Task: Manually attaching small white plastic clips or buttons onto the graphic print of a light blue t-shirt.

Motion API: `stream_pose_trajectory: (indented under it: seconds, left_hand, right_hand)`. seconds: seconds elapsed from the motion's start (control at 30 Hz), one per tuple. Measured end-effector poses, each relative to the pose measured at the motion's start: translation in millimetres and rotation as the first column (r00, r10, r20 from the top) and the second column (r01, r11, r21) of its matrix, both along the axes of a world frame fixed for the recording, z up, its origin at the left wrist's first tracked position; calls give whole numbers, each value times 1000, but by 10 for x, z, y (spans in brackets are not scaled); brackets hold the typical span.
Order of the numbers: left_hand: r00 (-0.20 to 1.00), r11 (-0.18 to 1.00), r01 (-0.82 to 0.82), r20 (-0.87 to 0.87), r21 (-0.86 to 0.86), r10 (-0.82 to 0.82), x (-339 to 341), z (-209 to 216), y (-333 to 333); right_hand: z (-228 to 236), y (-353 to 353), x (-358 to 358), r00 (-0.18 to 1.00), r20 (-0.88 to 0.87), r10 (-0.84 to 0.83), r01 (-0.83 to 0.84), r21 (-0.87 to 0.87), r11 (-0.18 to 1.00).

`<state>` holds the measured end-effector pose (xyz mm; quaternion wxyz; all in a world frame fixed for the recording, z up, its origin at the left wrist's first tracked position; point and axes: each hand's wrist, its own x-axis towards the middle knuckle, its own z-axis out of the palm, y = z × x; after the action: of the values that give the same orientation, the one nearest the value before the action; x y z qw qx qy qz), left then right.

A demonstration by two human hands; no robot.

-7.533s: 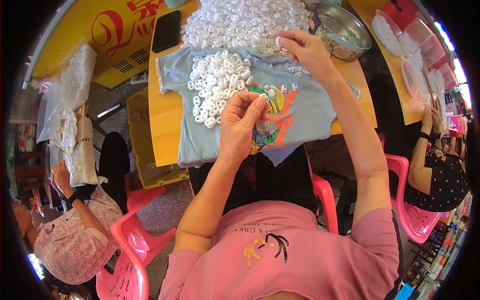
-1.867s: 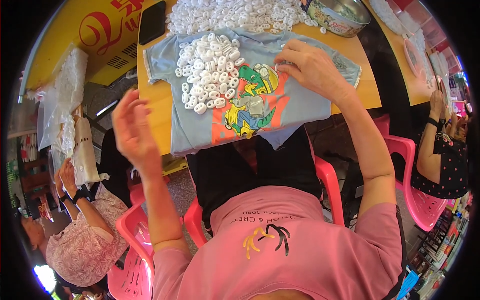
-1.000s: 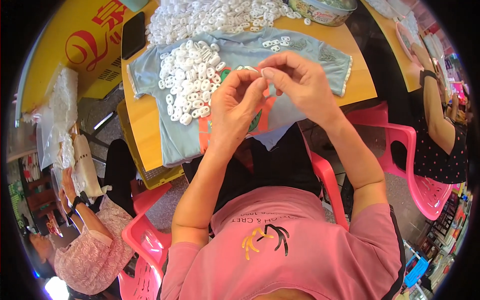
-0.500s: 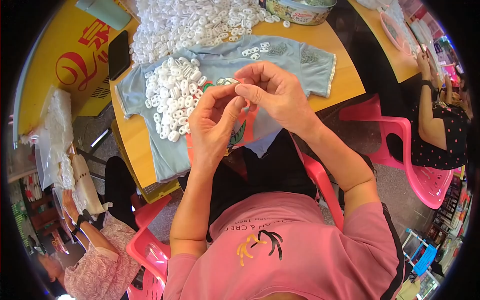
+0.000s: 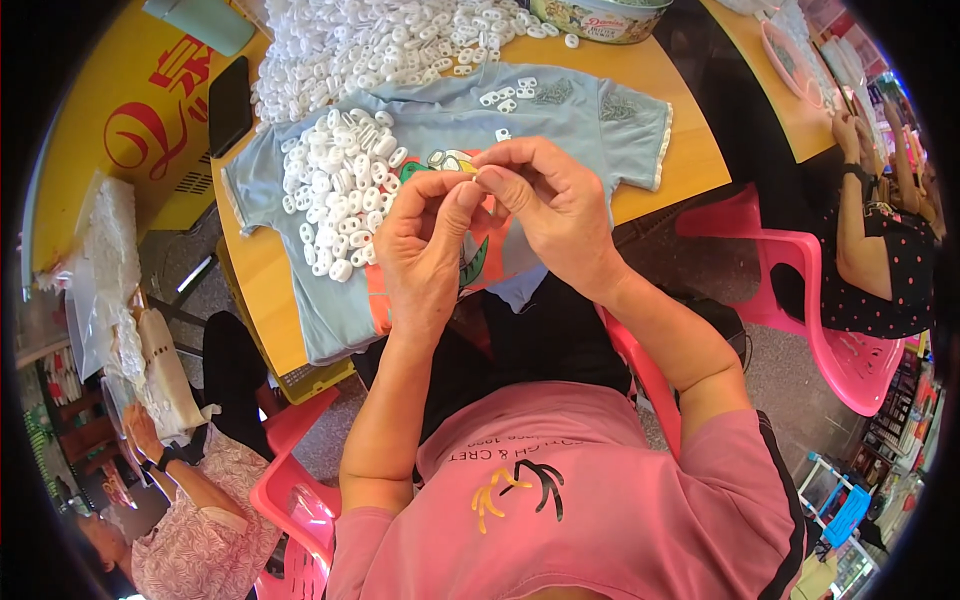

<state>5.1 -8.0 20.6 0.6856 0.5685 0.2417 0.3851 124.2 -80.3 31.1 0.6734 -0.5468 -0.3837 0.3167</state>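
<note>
My left hand and my right hand meet above a light blue T-shirt with an orange print. Thumbs and forefingers of both are pinched together, tip to tip. What they hold, if anything, is too small or hidden to make out. Beside my left hand lies a heap of white oval plastic pieces with two holes. Beyond my right hand are several such white pieces on the shirt, one of them close to my fingers. Small piles of fine grey-green bits rest near the sleeve.
A larger mound of white pieces covers the table's far side. Near it are a round tin, a dark phone and a grey-green container. People sit on both sides; a pink chair stands at right.
Both hands keep their pinch, with the right fingers shifted slightly down toward the left ones. One white piece now shows on the shirt just beyond my right hand. The whole view has shifted a little.
</note>
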Motion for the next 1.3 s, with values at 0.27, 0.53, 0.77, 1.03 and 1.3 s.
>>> stream_pose_trajectory:
  seconds: [0.27,0.53,0.77,1.03,1.3]
  left_hand:
    - [996,970,89,50,-228,-80,23,-133,35]
    - [995,995,93,37,-45,-92,51,-151,-50]
    - [988,987,146,-55,73,-143,18,-212,-26]
    - [987,985,156,-45,71,-154,22,-201,-26]
    - [989,988,147,17,-42,-147,7,-190,-29]
  right_hand:
    - [-56,-121,148,993,109,-36,41,-42,998]
    - [137,-102,1196,490,866,-98,343,-88,935]
    - [140,12,1292,316,942,112,330,-220,918]
    - [128,58,1289,128,974,187,310,-218,925]
    - [166,-6,1449,256,962,97,260,-165,952]
